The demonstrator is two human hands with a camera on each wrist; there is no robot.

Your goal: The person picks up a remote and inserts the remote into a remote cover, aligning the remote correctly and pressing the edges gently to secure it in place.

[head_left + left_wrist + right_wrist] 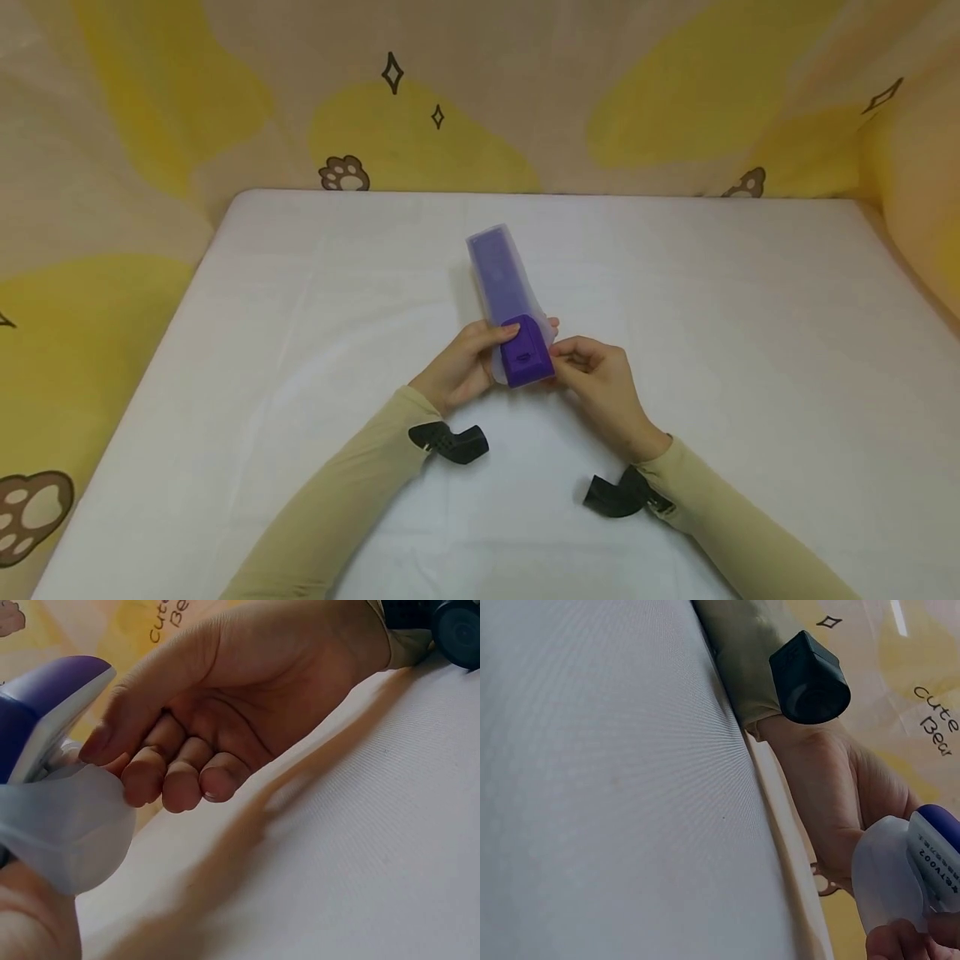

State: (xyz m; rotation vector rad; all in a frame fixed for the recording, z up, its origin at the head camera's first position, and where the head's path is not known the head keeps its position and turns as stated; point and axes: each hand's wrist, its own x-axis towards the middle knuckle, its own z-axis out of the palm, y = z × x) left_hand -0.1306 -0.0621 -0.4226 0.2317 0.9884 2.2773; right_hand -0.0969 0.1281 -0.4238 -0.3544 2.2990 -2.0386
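A long purple device [527,354] with a white underside sits partly inside a frosted, translucent sleeve [497,267]. Its bare purple end sticks out towards me. My left hand [467,362] grips the device from the left, thumb on top of the purple end and fingers underneath. At the near right corner, my right hand [600,377] pinches the edge of the sleeve between thumb and index finger. Its other fingers are curled beneath, as the left wrist view shows. In the right wrist view, a printed label [939,866] is on the white underside.
A table with a white cloth [337,275] lies under both hands. Black wrist cameras [453,442] are strapped over the beige sleeves of both arms. Behind the table hangs a yellow and cream patterned curtain [562,83].
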